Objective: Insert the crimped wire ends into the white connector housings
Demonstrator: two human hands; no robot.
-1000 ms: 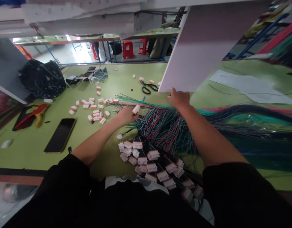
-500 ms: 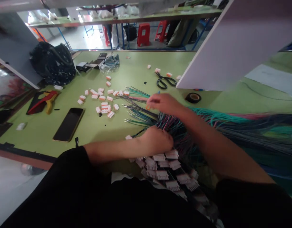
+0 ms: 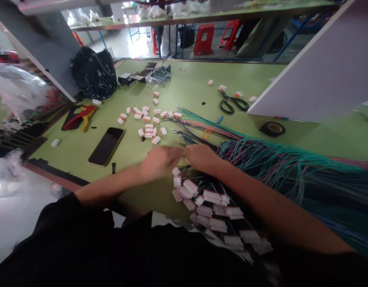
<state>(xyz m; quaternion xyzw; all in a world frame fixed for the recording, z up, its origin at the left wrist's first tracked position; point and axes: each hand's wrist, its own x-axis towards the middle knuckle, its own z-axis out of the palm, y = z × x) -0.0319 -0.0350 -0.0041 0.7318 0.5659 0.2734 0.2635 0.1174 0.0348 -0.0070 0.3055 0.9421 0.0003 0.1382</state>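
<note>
My left hand [image 3: 160, 161] is blurred by motion; its fingers meet those of my right hand over the wire ends, and their grip cannot be made out. My right hand [image 3: 200, 157] is closed at the tips of the wires, on something too small to tell. Teal, pink and dark wires [image 3: 262, 153] run off to the right under my right forearm. White connectors [image 3: 214, 197] on wires hang in a heap just below my hands. Loose white and orange connectors [image 3: 149, 130] lie on the green table beyond my left hand. An orange clip [image 3: 206, 134] rests on the wires.
A phone [image 3: 106, 146], red and yellow pliers [image 3: 84, 116] and a dark bag [image 3: 94, 73] are at the left. Black scissors [image 3: 232, 103], black tape [image 3: 273, 128] and a white panel [image 3: 303, 67] stand or lie at the right. A blue pen cap [image 3: 220, 119] lies behind the wires.
The view has shifted left. My left hand has moved left off the bundle, and my right hand has come down toward it. The orange clip and blue piece near my right hand now lie uncovered.
</note>
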